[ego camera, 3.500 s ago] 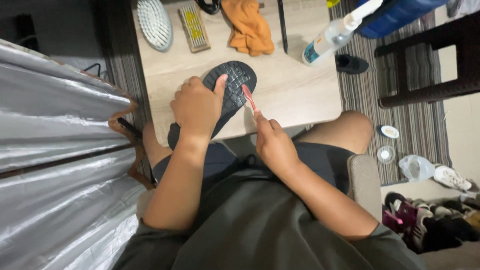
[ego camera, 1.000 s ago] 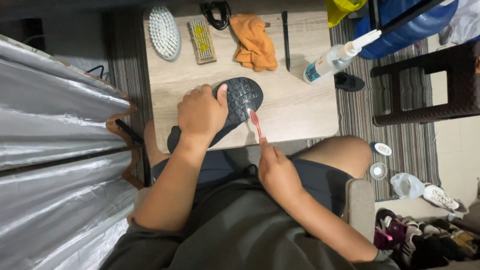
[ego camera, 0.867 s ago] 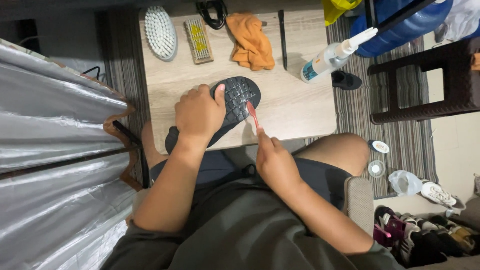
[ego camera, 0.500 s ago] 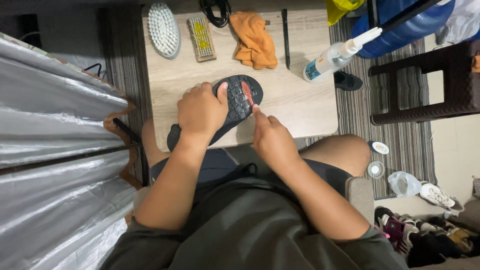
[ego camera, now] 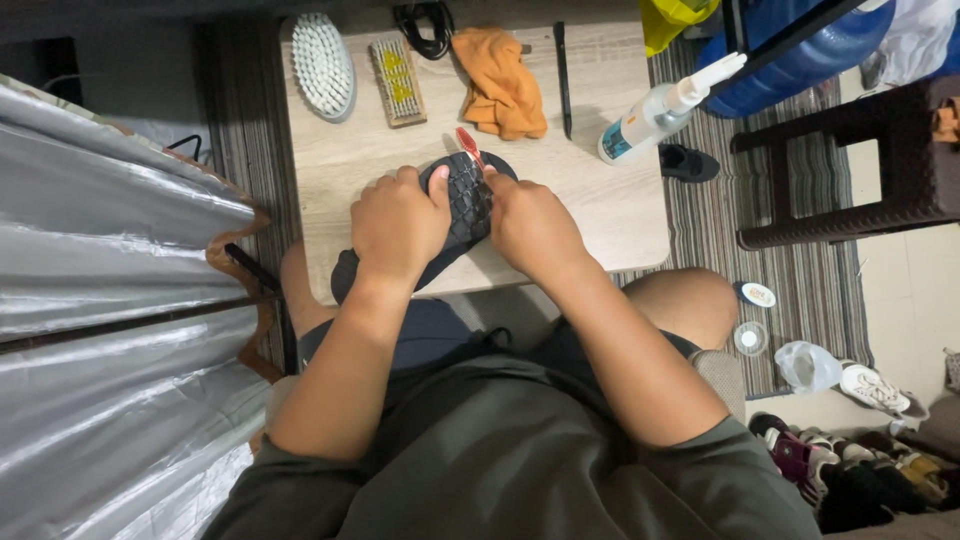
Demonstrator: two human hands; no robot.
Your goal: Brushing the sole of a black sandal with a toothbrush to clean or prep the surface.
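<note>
A person's left hand (ego camera: 398, 222) is clamping a black shoe sole (ego camera: 462, 205) against a small wooden table (ego camera: 620, 215), hiding most of it; the heel end is poking out below the wrist. The right hand (ego camera: 530, 225) is closed around a red toothbrush (ego camera: 467, 145), only its head showing beyond the fingers. Half a second ago the brush was lying lower, across the sole's middle.

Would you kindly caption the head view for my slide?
Left hand steadies a black shoe sole while right hand works a red toothbrush.
</note>
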